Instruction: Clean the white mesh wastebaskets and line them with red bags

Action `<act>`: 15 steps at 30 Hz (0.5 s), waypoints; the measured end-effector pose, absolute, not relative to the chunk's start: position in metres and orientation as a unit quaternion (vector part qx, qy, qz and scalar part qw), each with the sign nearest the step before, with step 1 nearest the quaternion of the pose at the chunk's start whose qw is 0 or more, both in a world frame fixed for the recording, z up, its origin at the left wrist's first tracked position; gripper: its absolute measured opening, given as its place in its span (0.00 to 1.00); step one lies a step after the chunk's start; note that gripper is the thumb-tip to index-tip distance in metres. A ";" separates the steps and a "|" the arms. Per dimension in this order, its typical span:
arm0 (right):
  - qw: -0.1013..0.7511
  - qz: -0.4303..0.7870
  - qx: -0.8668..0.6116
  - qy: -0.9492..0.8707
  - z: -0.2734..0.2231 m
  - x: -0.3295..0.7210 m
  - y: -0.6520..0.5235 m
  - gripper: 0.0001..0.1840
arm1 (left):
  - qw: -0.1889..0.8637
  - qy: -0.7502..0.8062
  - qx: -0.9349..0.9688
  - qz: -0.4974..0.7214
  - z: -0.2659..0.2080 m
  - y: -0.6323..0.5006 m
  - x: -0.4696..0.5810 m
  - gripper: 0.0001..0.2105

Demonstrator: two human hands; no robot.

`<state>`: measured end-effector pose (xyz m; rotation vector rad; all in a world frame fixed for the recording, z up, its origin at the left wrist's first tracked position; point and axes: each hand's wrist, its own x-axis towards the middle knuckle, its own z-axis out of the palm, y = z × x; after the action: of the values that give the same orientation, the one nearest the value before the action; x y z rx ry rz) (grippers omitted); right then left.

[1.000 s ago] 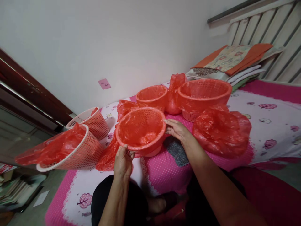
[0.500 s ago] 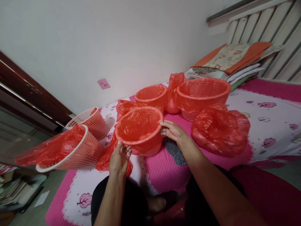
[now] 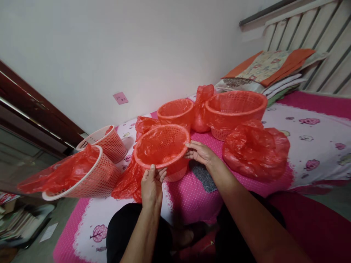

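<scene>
My left hand [image 3: 152, 185] and right hand [image 3: 199, 153] grip a bag-lined basket [image 3: 177, 176] at the centre of the frame.
I have the left thumb at the near rim, fingers below it, and the right fingertips pinching the rim's right side; a red bag [image 3: 159, 144] lines the inside. From here I cannot tell whether the base touches the bed [image 3: 192, 202]. A grey cloth [image 3: 204, 178] lies just below the right hand, a crumpled bag [image 3: 256, 153] sits at right, and a tilted pink basket [image 3: 106, 177] at left.
</scene>
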<state>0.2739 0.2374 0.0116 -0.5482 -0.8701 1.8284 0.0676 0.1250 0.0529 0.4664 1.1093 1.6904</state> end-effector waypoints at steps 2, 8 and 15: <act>0.497 0.757 -0.224 -0.361 0.011 0.273 0.238 0.12 | 0.503 0.458 0.189 0.708 0.051 0.128 0.065 0.13; 0.489 0.761 -0.248 -0.347 0.008 0.277 0.245 0.16 | 0.501 0.451 0.185 0.715 0.045 0.129 0.059 0.13; 0.535 0.739 -0.291 -0.288 0.006 0.291 0.253 0.19 | 0.503 0.446 0.182 0.718 0.042 0.125 0.059 0.15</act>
<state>0.2908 0.2527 0.0062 -0.6934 -0.6858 1.7593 0.0586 0.1252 0.0417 0.4389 1.0783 1.7338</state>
